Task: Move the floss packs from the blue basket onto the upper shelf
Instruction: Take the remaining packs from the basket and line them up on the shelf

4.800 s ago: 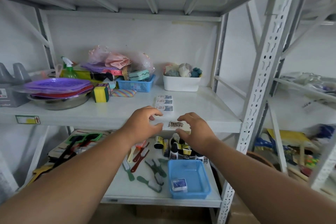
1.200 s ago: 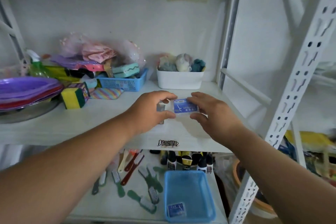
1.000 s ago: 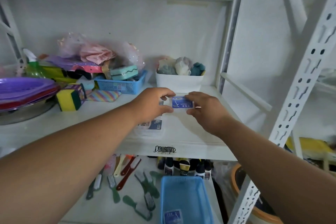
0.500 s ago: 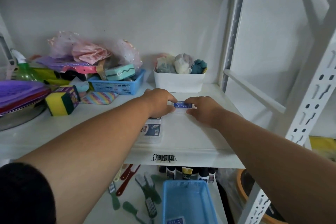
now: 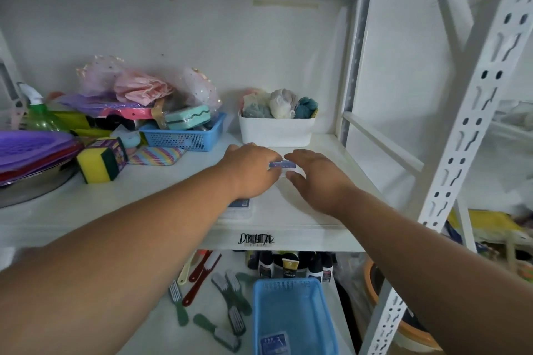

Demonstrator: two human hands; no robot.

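While both arms reach over the white upper shelf (image 5: pixel 161 199), I see my left hand (image 5: pixel 251 173) and my right hand (image 5: pixel 317 179) side by side, with a small flat floss pack with a blue label (image 5: pixel 282 164) lying on the shelf between them. The left hand's fingers are curled at the pack's left end; whether they pinch it I cannot tell. The right hand lies with fingers extended and relaxed, thumb spread below the pack, fingertips (image 5: pixel 291 156) just beside its far edge; contact is not clear.

Under the left wrist, a second clear floss pack with a blue label (image 5: pixel 238 208) lies flat on the shelf, partly covered by the forearm. Beyond both hands stands a white rectangular plastic bin holding bundled cloths (image 5: pixel 276 131). Left of the left hand sit a blue perforated plastic basket full of oddments (image 5: pixel 184 135) and a yellow-and-green sponge block (image 5: pixel 99 163).

Below the hands, on the lower shelf, a light blue plastic mesh basket (image 5: pixel 291 317) holds one remaining blue-labelled floss pack (image 5: pixel 274 343) at its near edge. Green-handled brushes (image 5: pixel 230 300) lie just left of that basket.
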